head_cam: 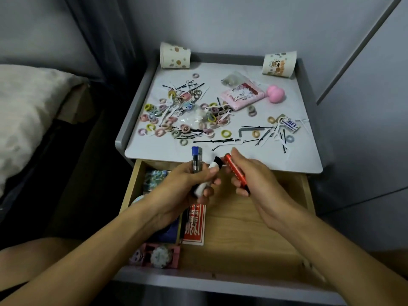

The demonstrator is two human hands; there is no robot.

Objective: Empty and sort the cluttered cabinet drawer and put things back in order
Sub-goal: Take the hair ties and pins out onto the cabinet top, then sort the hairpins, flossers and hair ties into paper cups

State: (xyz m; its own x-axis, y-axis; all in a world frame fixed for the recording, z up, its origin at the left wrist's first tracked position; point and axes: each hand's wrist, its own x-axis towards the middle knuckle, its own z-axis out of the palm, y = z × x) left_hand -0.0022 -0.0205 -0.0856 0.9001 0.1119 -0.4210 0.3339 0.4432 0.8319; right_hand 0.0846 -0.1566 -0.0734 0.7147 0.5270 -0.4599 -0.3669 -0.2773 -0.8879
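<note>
Hovering above the open pale wooden drawer (254, 228), the left hand (187, 186) has its fingers curled round two things at once. One is a clear plastic pen with a blue cap (197, 159), which stands upright out of the fist. The other is a white marker with a black cap (209, 175), which slants toward the right hand (249, 175). The right hand, just beside the left, pinches an orange-red pen (235, 171) between thumb and curled fingers, its upper end close to the marker's black cap; whether the two touch cannot be told. Beneath the left hand and wrist, along the drawer's left side, lie a red printed packet with white characters (195, 226), a dark blue box (170, 233) partly hidden by the wrist, a pink packet with a round white face (159, 256) nearer the person, and some patterned rolls (154, 176) at the far corner. Beyond both hands, the white cabinet top with a grey rim (265, 155) carries a scatter of small pastel hair ties (167, 120), black bobby pins (212, 141), a grey hex key (242, 131), a pink printed pouch (242, 96) and a pink rounded sponge (275, 93). A patterned paper cup (174, 55) lies on its side at the far corner beyond the left hand, and a second paper cup (279, 63) lies likewise beyond the right hand. Far to the left of the left hand is a pale pillow (28, 102).
</note>
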